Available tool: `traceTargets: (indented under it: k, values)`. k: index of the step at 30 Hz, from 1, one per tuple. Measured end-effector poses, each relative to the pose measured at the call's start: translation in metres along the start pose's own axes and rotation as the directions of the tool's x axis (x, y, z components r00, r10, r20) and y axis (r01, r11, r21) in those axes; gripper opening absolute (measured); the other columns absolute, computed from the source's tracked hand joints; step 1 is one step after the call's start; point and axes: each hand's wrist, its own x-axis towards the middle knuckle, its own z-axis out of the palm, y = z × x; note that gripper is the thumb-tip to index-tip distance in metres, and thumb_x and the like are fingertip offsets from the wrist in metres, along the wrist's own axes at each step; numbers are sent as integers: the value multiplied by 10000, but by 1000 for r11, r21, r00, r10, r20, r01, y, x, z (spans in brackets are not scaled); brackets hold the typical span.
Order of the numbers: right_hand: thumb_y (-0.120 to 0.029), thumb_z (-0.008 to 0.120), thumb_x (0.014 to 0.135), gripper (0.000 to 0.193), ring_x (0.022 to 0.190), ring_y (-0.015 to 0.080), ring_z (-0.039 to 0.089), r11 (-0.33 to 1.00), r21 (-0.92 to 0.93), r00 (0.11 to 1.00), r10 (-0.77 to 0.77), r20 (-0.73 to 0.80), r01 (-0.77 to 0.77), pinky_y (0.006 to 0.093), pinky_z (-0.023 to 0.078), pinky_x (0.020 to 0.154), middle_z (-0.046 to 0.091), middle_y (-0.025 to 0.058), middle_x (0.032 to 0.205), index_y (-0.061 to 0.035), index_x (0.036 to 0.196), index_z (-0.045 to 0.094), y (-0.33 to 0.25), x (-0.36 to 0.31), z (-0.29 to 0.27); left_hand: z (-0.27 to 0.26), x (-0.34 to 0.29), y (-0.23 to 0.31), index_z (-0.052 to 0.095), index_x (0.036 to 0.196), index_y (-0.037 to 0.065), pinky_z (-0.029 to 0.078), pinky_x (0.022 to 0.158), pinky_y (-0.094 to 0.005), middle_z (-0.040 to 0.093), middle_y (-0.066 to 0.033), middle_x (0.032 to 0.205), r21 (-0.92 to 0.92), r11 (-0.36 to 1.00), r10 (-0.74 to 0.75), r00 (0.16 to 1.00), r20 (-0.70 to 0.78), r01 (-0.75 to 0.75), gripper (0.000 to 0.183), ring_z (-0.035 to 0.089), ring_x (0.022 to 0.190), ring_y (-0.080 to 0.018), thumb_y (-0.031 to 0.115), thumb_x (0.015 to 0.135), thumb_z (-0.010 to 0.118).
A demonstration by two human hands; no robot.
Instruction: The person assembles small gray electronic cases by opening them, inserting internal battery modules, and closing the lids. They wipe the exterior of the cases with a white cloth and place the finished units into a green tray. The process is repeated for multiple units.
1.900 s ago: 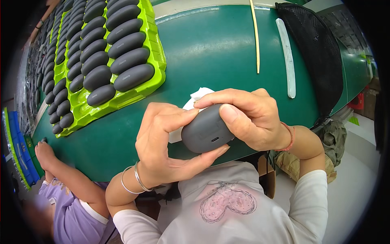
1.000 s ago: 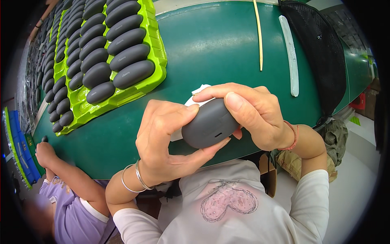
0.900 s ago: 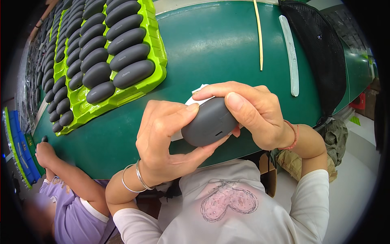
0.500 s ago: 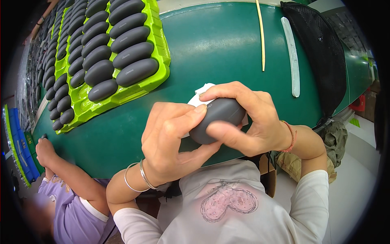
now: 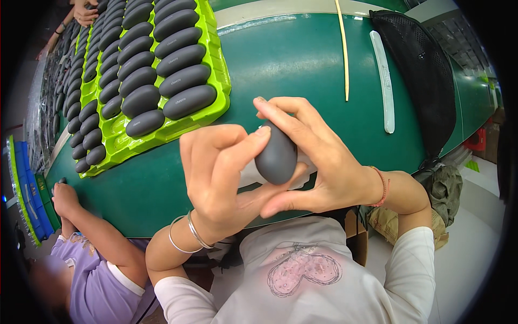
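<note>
A smooth dark grey oval device (image 5: 277, 154), egg-like as seen end-on, is held up between my two hands above the table. My left hand (image 5: 218, 178) closes on it, with the thumb against its upper left side. My right hand (image 5: 326, 162) curves round its far and right sides; the index finger reaches over the top and the thumb sits apart below. Behind the device and between my fingers shows some white cloth or thin wipe (image 5: 302, 171). Which fingers pin the cloth is hidden.
At left, a bright green tray (image 5: 222, 100) holds rows of similar grey oval devices. A thin wooden stick (image 5: 344, 54), a pale flat strip (image 5: 384, 81) and a black mesh bag (image 5: 418, 75) lie to the right. A co-worker's hand (image 5: 66, 198) rests at lower left; another person's hand (image 5: 85, 12) touches the far devices.
The device has turned from lying sideways to end-on between my hands. My right fingers have shifted left over it, and less white cloth shows. Another person's hand has appeared at the far tray.
</note>
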Motion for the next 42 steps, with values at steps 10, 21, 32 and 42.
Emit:
traceTargets:
  k: [10,21,32,42]
  values:
    - [-122,605,937,346,1022,144,586,715,664,971,228,74,-219,286,498,893,589,90,1122,39,1233,532,7,2,-4,-12,4,-8,667,978,47,441,685,-334,601,-94,907,-70,991,-109,994,31,111,476,557,798,-234,115,555,875]
    - [-27,626,895,316,1023,149,596,712,652,955,288,65,-259,308,509,921,605,101,1100,50,1187,535,4,0,-8,-23,8,-6,620,1048,-61,519,810,-283,598,-116,1036,-522,650,-424,834,354,552,361,606,927,-162,22,741,792]
    - [-146,624,930,370,1054,143,542,572,796,942,336,-11,-195,302,497,846,545,85,1128,-5,1202,418,17,0,-8,-18,0,-1,407,1255,-40,507,683,-285,599,-156,1079,-643,424,-530,751,395,638,401,615,860,-186,276,1010,443]
    - [-183,553,971,324,728,97,584,763,583,944,328,26,-281,238,480,610,592,56,947,-2,1233,494,0,1,-10,-16,1,-1,618,1117,-60,543,727,-273,663,-116,984,-603,461,-555,742,376,650,221,651,843,-155,42,922,596]
